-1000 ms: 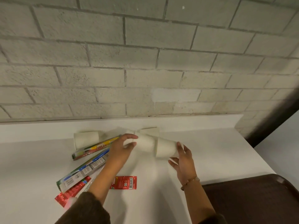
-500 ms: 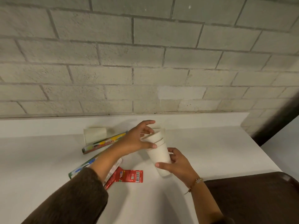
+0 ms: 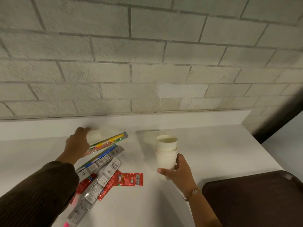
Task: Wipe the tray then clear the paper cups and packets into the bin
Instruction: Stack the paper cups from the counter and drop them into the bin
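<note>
my left hand (image 3: 78,142) was curled over the lone paper cup (image 3: 94,135), lying sideways, axis pointing right toward the cup stack (image 3: 166,153) my right hand (image 3: 179,172) gripped upright.

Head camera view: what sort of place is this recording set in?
Probably a canteen or break-room clearing spot, though that is a guess: a white counter against a bare painted block wall, a dark brown tray at its edge, and stacked paper cups beside loose packets.

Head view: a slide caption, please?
Right hand holds nested paper cups upright; left hand grips a lone cup lying beside toothbrush packets.
</note>
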The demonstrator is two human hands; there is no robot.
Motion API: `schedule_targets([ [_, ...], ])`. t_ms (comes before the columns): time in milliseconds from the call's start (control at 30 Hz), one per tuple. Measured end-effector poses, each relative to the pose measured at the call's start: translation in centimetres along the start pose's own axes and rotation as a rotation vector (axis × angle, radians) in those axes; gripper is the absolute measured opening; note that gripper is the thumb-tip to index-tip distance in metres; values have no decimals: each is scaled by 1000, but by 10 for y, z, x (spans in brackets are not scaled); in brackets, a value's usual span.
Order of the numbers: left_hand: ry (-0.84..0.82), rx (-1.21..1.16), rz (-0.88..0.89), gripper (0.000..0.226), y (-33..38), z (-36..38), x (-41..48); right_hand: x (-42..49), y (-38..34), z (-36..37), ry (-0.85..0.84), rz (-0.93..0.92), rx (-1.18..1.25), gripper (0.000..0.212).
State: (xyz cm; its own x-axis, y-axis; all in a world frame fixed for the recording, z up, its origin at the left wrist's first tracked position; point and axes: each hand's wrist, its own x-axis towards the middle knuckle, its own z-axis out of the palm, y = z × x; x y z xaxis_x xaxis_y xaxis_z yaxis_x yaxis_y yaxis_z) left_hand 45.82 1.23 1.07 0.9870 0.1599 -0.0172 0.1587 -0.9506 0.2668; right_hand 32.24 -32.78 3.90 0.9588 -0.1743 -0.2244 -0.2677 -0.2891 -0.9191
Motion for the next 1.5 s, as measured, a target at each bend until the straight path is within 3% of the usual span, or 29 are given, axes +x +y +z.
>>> schedule_targets([
  [200, 95, -455, 99, 53, 35, -28, -18, -4, 7, 3, 10, -44, -205, 62],
  [300, 65, -578, 253, 67, 71, -54, -38, -6, 13, 5, 43, -67, -330, 62],
  [400, -98, -744, 444, 86, 107, -76, -68, -9, 12, 4, 74, -93, -418, 61],
  [533, -294, -594, 634, 101, 140, -74, -96, -9, 10, 3, 114, -126, -453, 63],
  [667, -458, -424, 775, 92, 166, -62, -116, -10, 12, 1, 114, -173, -417, 66],
  [767, -460, -624, 713, 81, 188, -63, -114, -11, 13, -5, 130, -117, -283, 65],
  [867, -159, -846, 526, 53, 204, -49, -80, -11, 16, -15, 187, -48, -140, 65],
  [933, -53, -696, 483, 46, 210, -29, -52, -10, 20, -21, 236, -20, -106, 69],
  [1033, -169, -403, 590, 57, 215, 11, -27, -10, 23, -26, 280, 3, -110, 78],
  [1133, -264, -259, 623, 68, 229, 42, -23, -11, 26, -32, 296, -4, -127, 80],
  [1267, -218, 81, 623, 70, 245, 59, -25, -14, 37, -43, 316, -8, -141, 79],
  [1400, -84, 57, 598, 53, 243, 66, -23, -16, 47, -51, 295, -11, -161, 77],
  [1500, -60, -232, 446, 44, 237, 59, -31, -19, 52, -54, 262, -1, -175, 73],
])
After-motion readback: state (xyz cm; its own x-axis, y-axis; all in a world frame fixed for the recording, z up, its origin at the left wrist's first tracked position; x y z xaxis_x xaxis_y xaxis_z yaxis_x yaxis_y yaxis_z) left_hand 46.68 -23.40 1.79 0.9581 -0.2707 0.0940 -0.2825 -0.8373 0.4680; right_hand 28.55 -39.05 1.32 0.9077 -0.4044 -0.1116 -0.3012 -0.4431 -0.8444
